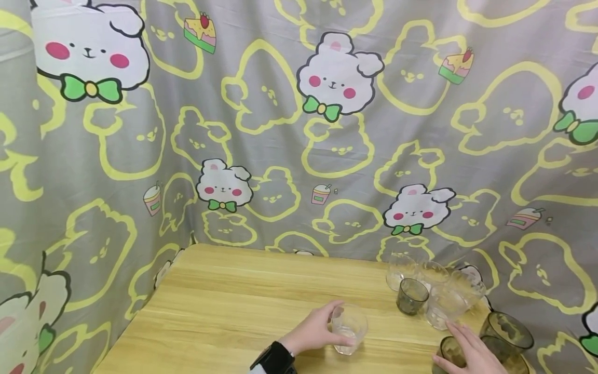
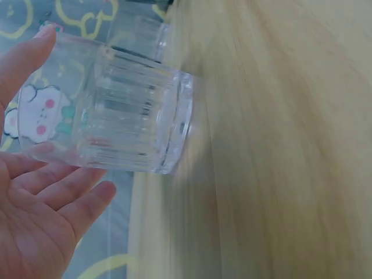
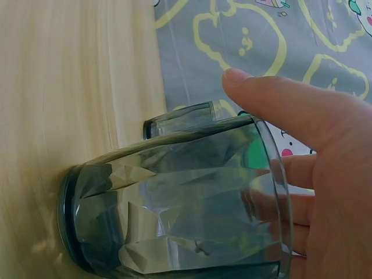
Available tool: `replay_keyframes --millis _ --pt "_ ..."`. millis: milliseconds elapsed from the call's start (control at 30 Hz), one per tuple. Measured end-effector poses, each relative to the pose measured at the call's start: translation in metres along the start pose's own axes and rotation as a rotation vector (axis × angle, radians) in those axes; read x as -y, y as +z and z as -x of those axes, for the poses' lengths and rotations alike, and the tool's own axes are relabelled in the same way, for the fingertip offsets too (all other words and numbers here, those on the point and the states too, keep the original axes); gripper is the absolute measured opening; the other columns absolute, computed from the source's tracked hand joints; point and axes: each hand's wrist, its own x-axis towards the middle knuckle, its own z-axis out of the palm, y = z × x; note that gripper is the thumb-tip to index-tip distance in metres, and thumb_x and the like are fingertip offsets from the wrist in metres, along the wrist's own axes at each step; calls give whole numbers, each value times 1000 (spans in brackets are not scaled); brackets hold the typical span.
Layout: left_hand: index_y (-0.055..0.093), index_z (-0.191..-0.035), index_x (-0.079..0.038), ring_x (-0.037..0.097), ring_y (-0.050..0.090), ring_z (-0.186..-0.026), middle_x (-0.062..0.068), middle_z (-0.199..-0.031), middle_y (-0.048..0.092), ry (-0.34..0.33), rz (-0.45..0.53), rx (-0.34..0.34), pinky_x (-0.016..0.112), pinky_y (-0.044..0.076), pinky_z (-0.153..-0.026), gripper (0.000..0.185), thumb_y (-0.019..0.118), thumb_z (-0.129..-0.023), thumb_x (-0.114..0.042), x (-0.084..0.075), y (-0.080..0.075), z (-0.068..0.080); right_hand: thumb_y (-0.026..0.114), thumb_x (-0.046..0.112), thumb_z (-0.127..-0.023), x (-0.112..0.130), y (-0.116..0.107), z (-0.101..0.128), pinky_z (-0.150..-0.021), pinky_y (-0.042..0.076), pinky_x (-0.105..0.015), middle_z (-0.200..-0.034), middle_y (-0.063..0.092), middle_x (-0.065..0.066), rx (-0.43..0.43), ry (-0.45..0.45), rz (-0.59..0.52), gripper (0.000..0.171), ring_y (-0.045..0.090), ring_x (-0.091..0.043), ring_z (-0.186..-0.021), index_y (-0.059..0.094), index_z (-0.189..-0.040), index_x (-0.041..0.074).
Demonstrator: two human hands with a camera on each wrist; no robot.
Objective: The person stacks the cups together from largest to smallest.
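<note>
Low in the middle of the head view, the left hand [image 1: 314, 331] has its fingers and thumb curled around a clear ribbed glass [image 1: 349, 328] that stands on the wooden worktop [image 1: 233, 306]. The left wrist view shows the same glass [image 2: 125, 119] with the thumb along its upper side and the fingertips [image 2: 87, 200] under its lower side; the palm is open and apart from the glass wall.

At the lower right corner of the head view, the right hand [image 1: 469, 353] reaches over a smoky grey faceted glass [image 1: 449, 352] standing on the worktop. In the right wrist view this grey glass [image 3: 180, 203] fills the lower half of the frame, with the thumb lying over its rim and the other fingers [image 3: 302, 174] curved behind the far side of the rim, so the hand holds it at the mouth.

Above the right hand, toward the right of the head view, stand several clear glasses [image 1: 444, 306] and one small dark glass [image 1: 412, 296], close together. Two more dark glasses [image 1: 506, 324] sit just right of the hand. A grey cartoon-print curtain [image 1: 280, 130] hangs behind the worktop
</note>
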Motion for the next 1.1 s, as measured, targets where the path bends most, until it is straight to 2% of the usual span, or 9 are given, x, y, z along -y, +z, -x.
replay_keyframes --millis 233,400,567,700,800,900,1000,1100 --pt "35 -148 -33 28 55 -126 7 -144 52 -4 25 -16 44 52 -103 84 78 -78 -50 7 -13 15 59 60 -88 0 -3 -2 -77 53 -60 -136 42 -43 65 -20 -17 91 48 -59 -116 35 -145 -7" --pt "35 -148 -33 32 56 -125 9 -145 51 -6 24 -47 49 52 -103 86 79 -76 -49 12 -21 24 59 55 -91 -3 -10 -3 -79 52 -61 -135 43 -43 151 -43 -74 90 50 -57 -115 30 -146 -10" --pt "36 -149 -26 36 57 -124 13 -147 49 -10 16 -76 53 51 -103 88 80 -75 -48 17 -26 30 58 48 -93 -4 -17 -3 -80 52 -62 -131 44 -44 235 -57 -129 87 51 -57 -112 28 -145 -15" --pt "35 -150 -16 39 55 -126 15 -147 48 -28 32 -80 55 49 -105 92 80 -76 -47 18 -28 32 61 46 -92 -7 -17 -3 -77 52 -62 -126 47 -44 239 -83 -117 85 53 -56 -108 31 -143 -16" --pt "34 -150 -10 39 54 -126 15 -146 50 -31 46 -84 55 48 -106 93 79 -77 -46 18 -28 34 64 45 -91 -24 -7 -9 -76 53 -60 -125 48 -43 233 -132 -75 84 54 -55 -105 34 -141 -15" --pt "34 -149 -9 39 56 -125 16 -144 52 -18 54 -95 54 48 -106 93 80 -77 -45 19 -27 35 66 49 -88 -53 10 -21 -74 55 -56 -126 50 -40 228 -176 -19 88 55 -54 -104 35 -142 -12" --pt "35 -149 -8 39 57 -124 18 -143 52 -2 62 -108 52 49 -106 92 81 -76 -43 20 -25 35 67 56 -84 -81 27 -34 -74 56 -53 -128 52 -35 229 -181 -6 94 57 -50 -104 35 -143 -10" --pt "35 -149 -8 39 57 -123 18 -143 52 3 72 -115 51 49 -106 92 81 -76 -41 20 -23 35 69 53 -84 -98 37 -45 -71 55 -57 -124 52 -38 234 -200 -48 94 58 -51 -102 35 -142 -13"
